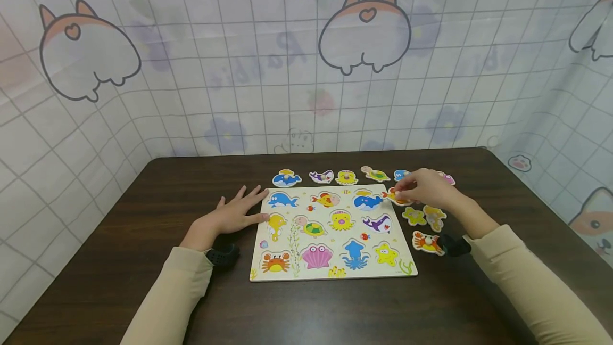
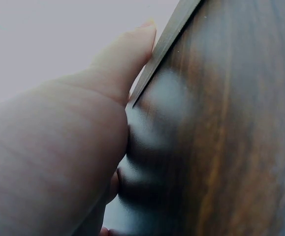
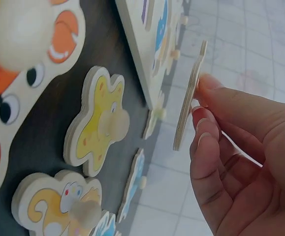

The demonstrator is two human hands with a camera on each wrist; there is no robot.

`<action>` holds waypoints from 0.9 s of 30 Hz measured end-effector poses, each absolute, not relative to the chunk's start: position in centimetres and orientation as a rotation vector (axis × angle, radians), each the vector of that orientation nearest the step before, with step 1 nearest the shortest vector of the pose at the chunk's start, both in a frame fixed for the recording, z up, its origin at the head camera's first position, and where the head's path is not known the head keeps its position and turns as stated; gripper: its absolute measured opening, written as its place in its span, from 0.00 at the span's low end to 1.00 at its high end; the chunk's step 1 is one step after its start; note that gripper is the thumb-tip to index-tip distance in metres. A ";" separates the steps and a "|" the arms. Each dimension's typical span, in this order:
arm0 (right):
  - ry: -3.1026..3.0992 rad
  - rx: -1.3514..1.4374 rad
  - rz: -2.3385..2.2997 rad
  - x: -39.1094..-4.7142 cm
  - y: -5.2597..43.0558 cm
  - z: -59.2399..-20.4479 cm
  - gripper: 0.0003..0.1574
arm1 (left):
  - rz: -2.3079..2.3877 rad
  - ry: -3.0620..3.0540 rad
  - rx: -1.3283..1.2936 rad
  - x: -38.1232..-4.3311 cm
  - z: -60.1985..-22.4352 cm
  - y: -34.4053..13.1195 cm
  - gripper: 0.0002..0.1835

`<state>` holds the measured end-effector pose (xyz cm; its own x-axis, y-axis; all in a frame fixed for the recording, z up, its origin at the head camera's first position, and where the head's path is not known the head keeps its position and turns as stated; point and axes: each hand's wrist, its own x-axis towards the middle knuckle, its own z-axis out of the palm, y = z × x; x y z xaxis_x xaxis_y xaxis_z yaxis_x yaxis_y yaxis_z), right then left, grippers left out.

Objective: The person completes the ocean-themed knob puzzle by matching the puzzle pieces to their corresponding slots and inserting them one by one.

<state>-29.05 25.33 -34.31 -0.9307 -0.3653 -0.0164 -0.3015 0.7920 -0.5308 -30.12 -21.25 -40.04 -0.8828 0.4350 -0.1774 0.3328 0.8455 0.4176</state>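
A white wooden peg-puzzle board [image 1: 306, 233] printed with sea animals lies on the dark table. At its left edge my left hand [image 1: 234, 214] rests with straight, spread fingers, its thumb on the board's rim [image 2: 167, 42]. My right hand [image 1: 426, 188] pinches a red and yellow fish puzzle piece [image 1: 391, 196] between thumb and fingers, by the board's upper right corner. Seen edge-on in the right wrist view, the fish piece [image 3: 189, 101] is held up off the table. Nearest to that hand are a yellow starfish piece [image 1: 414, 216] and a yellow seahorse piece [image 1: 435, 218].
Along the board's far edge lie whale [image 1: 286, 179], orca [image 1: 321, 177], octopus [image 1: 347, 178] and turtle [image 1: 375, 174] pieces. A blue piece [image 1: 401, 174] and a pink piece [image 1: 447, 178] flank the right hand. The crab piece [image 1: 428, 243] lies right of the board.
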 end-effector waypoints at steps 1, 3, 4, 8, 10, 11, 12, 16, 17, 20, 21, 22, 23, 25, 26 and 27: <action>2.863 -0.539 -0.813 -29.0 25.2 -34.2 0.12 | 0.557 2.757 0.586 -30.1 -40.0 -21.3 0.47; 2.868 -0.547 -0.804 -28.9 25.0 -34.1 0.12 | 0.561 2.755 0.588 -30.1 -40.1 -21.3 0.47; 2.870 -0.552 -0.799 -28.9 24.9 -34.1 0.12 | 0.564 2.754 0.590 -30.1 -40.1 -21.3 0.47; 2.874 -0.570 -0.784 -28.7 24.5 -33.9 0.12 | 0.569 2.752 0.595 -30.1 -40.1 -21.3 0.47; 2.869 -0.582 -0.786 -28.6 24.4 -33.9 0.12 | 0.567 2.753 0.596 -30.1 -40.1 -21.3 0.47; 2.865 -0.595 -0.789 -28.5 24.3 -33.9 0.11 | 0.566 2.754 0.595 -30.1 -40.1 -21.3 0.47; 2.860 -0.601 -0.794 -28.4 24.2 -33.8 0.11 | 0.565 2.755 0.595 -30.1 -40.1 -21.3 0.47; 2.861 -0.637 -0.815 -28.3 23.7 -33.8 0.10 | 0.563 2.754 0.594 -30.2 -40.1 -21.3 0.48; 2.863 -0.641 -0.819 -28.3 23.5 -33.8 0.10 | 0.563 2.755 0.594 -30.2 -40.1 -21.3 0.48; 2.856 -0.638 -0.832 -28.3 23.0 -33.7 0.10 | 0.562 2.756 0.596 -30.2 -40.1 -21.3 0.48; 2.852 -0.634 -0.832 -28.3 22.8 -33.7 0.10 | 0.562 2.756 0.596 -30.2 -40.1 -21.3 0.47; 2.848 -0.627 -0.831 -28.3 22.6 -33.7 0.10 | 0.562 2.756 0.596 -30.2 -40.1 -21.3 0.47; 2.844 -0.629 -0.829 -28.3 22.4 -33.7 0.10 | 0.562 2.756 0.596 -30.2 -40.1 -21.3 0.47; 2.842 -0.630 -0.821 -28.3 22.0 -33.7 0.10 | 0.563 2.755 0.593 -30.2 -40.1 -21.4 0.48; 2.844 -0.635 -0.818 -28.3 21.8 -33.7 0.09 | 0.564 2.754 0.593 -30.2 -40.1 -21.4 0.48; 2.844 -0.640 -0.815 -28.4 21.6 -33.7 0.09 | 0.564 2.753 0.592 -30.2 -40.1 -21.3 0.48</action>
